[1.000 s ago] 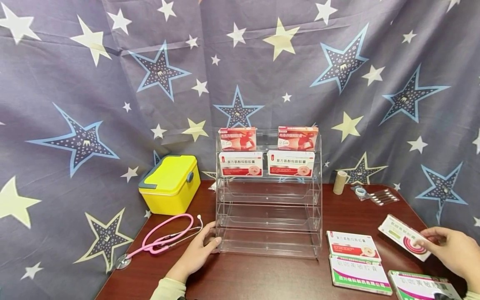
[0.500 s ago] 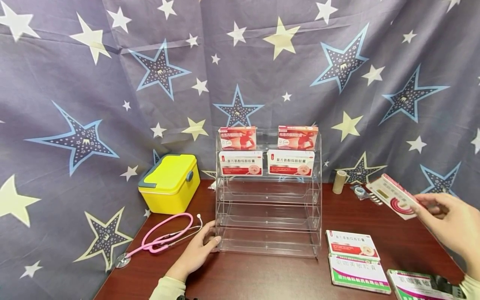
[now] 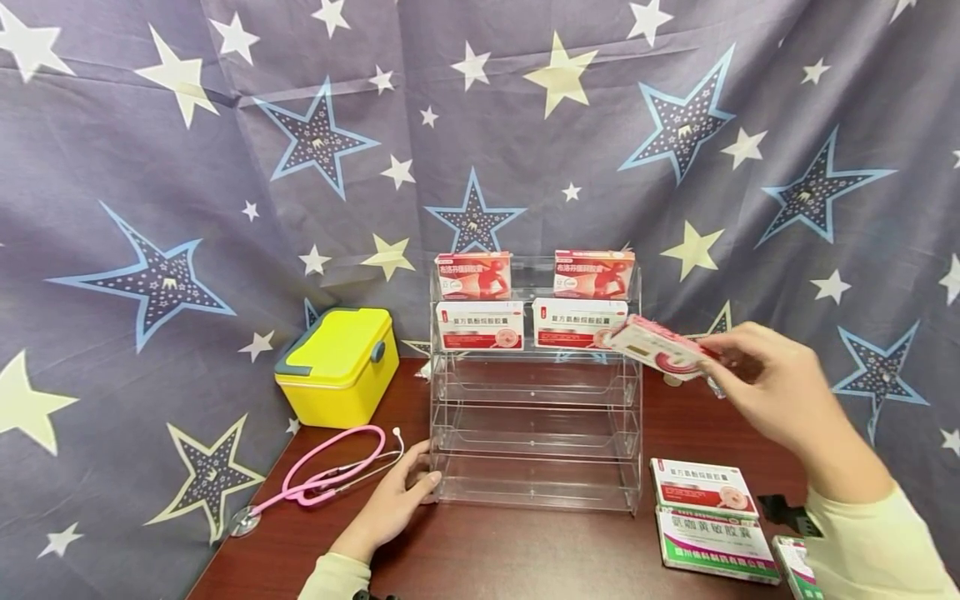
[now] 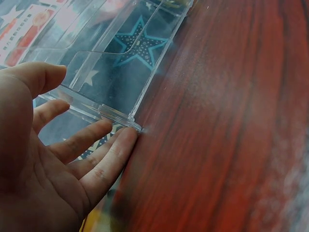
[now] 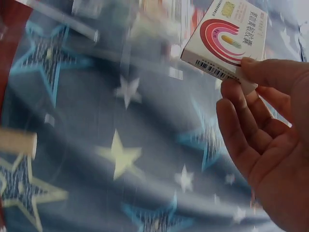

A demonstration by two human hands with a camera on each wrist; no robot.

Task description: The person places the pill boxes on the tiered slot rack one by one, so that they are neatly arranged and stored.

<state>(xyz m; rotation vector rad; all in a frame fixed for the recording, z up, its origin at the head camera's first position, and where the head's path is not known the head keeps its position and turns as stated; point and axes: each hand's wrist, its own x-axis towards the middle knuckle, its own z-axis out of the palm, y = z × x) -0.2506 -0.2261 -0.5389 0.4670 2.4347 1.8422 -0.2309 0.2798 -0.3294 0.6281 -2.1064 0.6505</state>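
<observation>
A clear acrylic tiered rack (image 3: 534, 417) stands mid-table. Two red medicine boxes (image 3: 475, 277) stand in its top tier, and two white-and-red medicine boxes (image 3: 480, 326) in the tier below. My left hand (image 3: 397, 504) touches the rack's lower left side; in the left wrist view, the fingers (image 4: 108, 169) reach its edge fairly straight, with the thumb spread apart. Between thumb and fingers, my right hand (image 3: 776, 387) pinches a white medicine box with pink arcs (image 5: 227, 41). That box is tilted and overlaps the rack's right edge in the head view; contact cannot be told.
At the table's right front lie a white-and-red medicine box (image 3: 705, 486), a green-and-white medicine box (image 3: 717, 546) and another partly hidden by the sleeve. A yellow case (image 3: 337, 367) and a pink stethoscope (image 3: 330, 479) lie left. A starry curtain (image 3: 480, 125) hangs behind.
The right hand has lifted the white medicine box from the right side and carried it left and up to the rack. The left hand stays at the rack's side.
</observation>
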